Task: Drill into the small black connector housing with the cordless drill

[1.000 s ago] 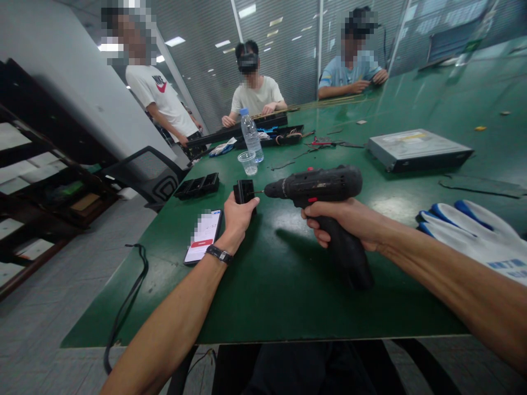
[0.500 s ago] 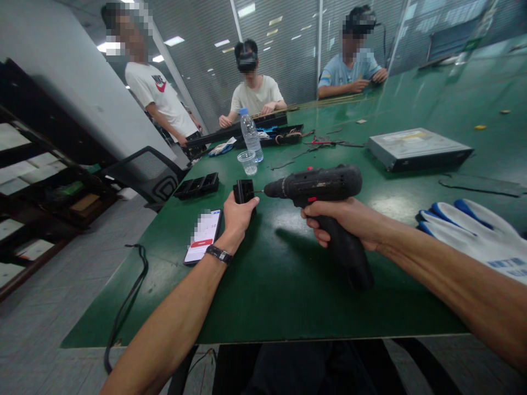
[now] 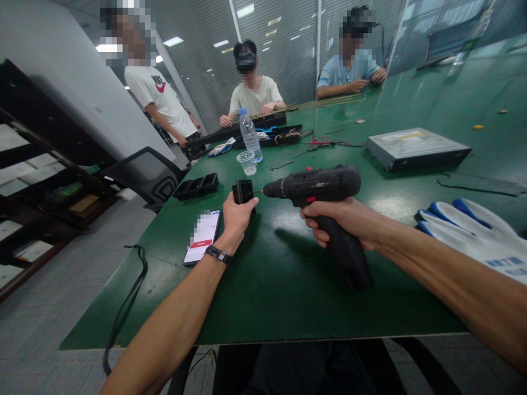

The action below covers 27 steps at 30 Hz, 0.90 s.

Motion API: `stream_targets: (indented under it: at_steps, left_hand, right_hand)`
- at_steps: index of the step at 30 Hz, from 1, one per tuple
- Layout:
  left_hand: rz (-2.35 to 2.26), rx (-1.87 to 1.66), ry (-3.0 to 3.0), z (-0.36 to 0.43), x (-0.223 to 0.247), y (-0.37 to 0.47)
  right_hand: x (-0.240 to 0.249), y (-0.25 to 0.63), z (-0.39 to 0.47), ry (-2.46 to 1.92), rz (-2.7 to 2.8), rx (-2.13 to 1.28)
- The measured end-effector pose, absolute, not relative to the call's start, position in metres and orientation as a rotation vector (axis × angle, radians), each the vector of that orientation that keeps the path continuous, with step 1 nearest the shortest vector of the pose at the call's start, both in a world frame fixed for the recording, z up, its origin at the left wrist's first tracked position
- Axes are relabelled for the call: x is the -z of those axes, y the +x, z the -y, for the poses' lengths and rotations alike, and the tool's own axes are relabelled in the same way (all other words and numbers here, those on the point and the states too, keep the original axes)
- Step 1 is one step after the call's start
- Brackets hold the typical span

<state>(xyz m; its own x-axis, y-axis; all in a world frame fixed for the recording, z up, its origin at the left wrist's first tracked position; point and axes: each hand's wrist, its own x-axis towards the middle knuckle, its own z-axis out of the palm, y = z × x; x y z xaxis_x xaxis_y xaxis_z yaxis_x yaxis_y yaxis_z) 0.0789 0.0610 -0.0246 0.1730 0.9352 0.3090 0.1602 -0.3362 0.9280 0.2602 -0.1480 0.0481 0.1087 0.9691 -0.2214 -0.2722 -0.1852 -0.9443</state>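
Note:
My left hand (image 3: 240, 213) is closed round a small black plastic part (image 3: 244, 191) held just above the green table (image 3: 263, 296). In my right hand (image 3: 343, 219) is a black cordless drill (image 3: 321, 184), my fingers wrapped round its handle. The drill lies level and points left, its thin bit reaching the right side of the black part; whether the tip is inside it I cannot tell. A phone (image 3: 202, 237) with a lit screen rests by my left wrist. Farther left lies another black plastic piece (image 3: 196, 186) with several compartments.
A water bottle (image 3: 250, 134) and a clear cup (image 3: 246, 163) stand beyond my left hand. At the right are a flat metal box (image 3: 418, 149) and white-blue gloves (image 3: 473, 236). Wires (image 3: 335, 142) lie mid-table. Two people sit across; another stands at the left.

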Motion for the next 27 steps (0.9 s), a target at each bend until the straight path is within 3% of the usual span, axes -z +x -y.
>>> stream_targets:
  at_steps: [27]
  left_hand:
    - [-1.063,-1.230,1.666,-0.0605,0.0242,0.0784]
  right_hand:
    - [-0.0493,0.2609,0.1475,-1.220,0.823,-1.382]
